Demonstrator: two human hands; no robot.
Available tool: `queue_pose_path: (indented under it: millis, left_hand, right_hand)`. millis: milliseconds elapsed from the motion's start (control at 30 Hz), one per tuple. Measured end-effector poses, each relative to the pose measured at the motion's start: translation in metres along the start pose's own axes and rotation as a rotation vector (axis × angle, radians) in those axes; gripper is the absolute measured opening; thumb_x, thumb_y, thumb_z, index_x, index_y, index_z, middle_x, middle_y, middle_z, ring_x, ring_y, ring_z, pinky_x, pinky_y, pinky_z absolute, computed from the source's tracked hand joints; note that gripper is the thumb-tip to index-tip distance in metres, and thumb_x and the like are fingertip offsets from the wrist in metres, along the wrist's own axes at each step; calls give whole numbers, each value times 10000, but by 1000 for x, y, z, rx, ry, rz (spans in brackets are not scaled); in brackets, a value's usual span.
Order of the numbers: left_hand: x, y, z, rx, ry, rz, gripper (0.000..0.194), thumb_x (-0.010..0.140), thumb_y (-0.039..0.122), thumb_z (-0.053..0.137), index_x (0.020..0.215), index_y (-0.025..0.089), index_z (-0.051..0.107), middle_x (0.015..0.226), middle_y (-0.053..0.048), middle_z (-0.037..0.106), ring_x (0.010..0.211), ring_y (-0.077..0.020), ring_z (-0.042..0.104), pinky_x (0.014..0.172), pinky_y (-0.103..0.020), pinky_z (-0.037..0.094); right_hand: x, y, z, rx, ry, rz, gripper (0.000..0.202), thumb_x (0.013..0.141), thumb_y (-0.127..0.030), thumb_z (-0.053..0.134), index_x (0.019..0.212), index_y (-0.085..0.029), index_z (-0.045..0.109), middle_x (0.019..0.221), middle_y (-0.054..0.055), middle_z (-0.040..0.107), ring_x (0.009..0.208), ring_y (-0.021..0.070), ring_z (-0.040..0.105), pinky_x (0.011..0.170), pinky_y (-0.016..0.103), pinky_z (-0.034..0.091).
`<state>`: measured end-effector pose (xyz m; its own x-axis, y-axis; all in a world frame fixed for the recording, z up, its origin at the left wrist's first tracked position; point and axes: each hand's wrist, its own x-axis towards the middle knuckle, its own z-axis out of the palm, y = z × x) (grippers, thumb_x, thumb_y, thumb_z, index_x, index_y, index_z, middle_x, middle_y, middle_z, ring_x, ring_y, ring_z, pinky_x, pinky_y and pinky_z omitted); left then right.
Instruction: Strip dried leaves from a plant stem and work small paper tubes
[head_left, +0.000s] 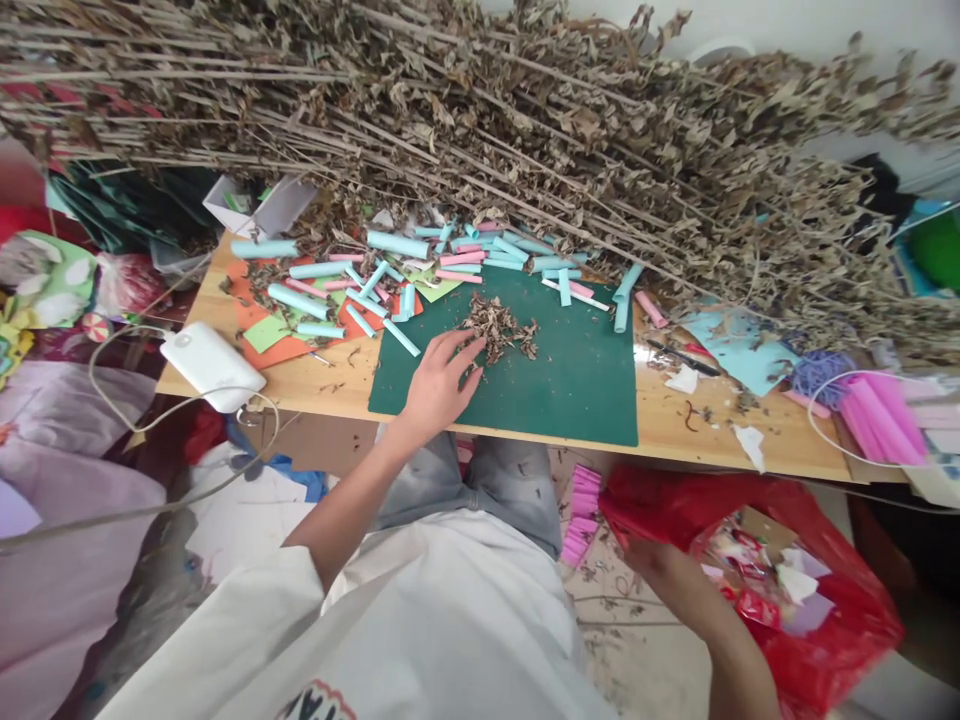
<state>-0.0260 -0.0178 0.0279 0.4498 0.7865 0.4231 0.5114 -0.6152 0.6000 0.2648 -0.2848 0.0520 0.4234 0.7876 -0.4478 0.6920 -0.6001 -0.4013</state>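
Observation:
My left hand (444,382) rests at the left part of a green mat (585,390), fingers spread, its fingertips at the edge of a small heap of dry crumpled leaves (501,328). It holds nothing that I can make out. My right hand (646,556) is low on the right, at the rim of a red plastic bag (847,590) with wrappers and paper scraps inside; its fingers are hidden by the bag. Blue and pink paper tubes (397,244) lie scattered along the mat's back edge and to its left.
A large bundle of dried leafy stalks (450,120) spans the back. On the wooden table (330,385) a white power bank (213,366) with a cable lies left. Blue paper (739,350), a black pen (682,358), purple string (821,378) and pink crepe paper (883,418) lie right.

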Motion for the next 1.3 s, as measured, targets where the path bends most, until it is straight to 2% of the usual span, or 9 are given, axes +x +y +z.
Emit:
queue_pose_path:
  millis: [67,133,300,400,500,667,867,1100,1300]
  left_hand:
    - [17,-5,0,24,-9,4,384,946,252,487,1315,173,558,1342,-141,546,1274,-266,474,1078,-457,418]
    - [38,-10,4,26,-45,24,400,963,272,456,1338,160,539,1349,-144,541,1280,-260,475,1093,-446,402]
    - [78,-21,20,117,-127,44,438,941,366,506,1314,146,574,1392,-168,510,1321,-304,437,1119,-471,364]
    - [80,-30,24,170,-234,57,370,920,316,529,1230,146,640,1371,-173,530,1298,-317,467,1092,-468,397]
    - [73,-38,21,163,-289,29,323,909,212,498,1177,156,669,1298,-145,589,1220,-288,539,1034,-431,460]
    - [66,-44,8,77,-235,-2,348,899,231,517,1211,158,652,1290,-137,588,1227,-273,534,1078,-422,424]
    - [61,-46,6,23,-401,156,940,658,550,789,1450,197,425,1479,-181,395,1386,-395,339,1141,-541,314]
    - [51,-47,11,52,-340,154,616,850,359,652,1415,208,458,1427,-169,452,1339,-335,423,1104,-516,381]
    - [47,-40,0,38,-303,221,741,789,507,694,1428,221,451,1473,-162,418,1400,-383,330,1135,-596,313]
  right_hand:
    - [20,-32,-4,113,-79,-117,270,726,-511,621,838,-306,757,901,49,771,811,281,733,725,382,580]
    - [49,-72,-11,166,47,-217,349,818,-493,568,1042,-282,732,1031,67,754,931,269,716,840,398,558]
    - [138,-167,-18,127,344,-460,327,864,-351,542,1082,-179,715,962,92,735,778,222,684,818,387,539]
    - [178,-193,-12,-2,255,-559,435,793,-289,647,1213,-176,657,1084,99,676,668,181,636,784,384,528]
    - [198,-198,-4,-90,136,-626,562,757,-266,698,1307,-216,597,1183,100,608,639,156,601,735,363,517]
    - [206,-203,11,-28,121,-660,309,775,-176,653,1075,-177,726,970,68,651,657,157,596,763,344,502]
    - [200,-218,28,211,126,-713,189,762,-138,641,911,-191,745,850,44,681,700,163,632,728,315,530]
    - [188,-206,29,413,47,-659,389,755,-110,582,1124,-196,670,906,46,694,728,153,658,682,291,563]
    - [177,-199,34,362,86,-738,439,763,-128,610,1196,-200,631,1137,96,624,740,152,649,649,289,576]
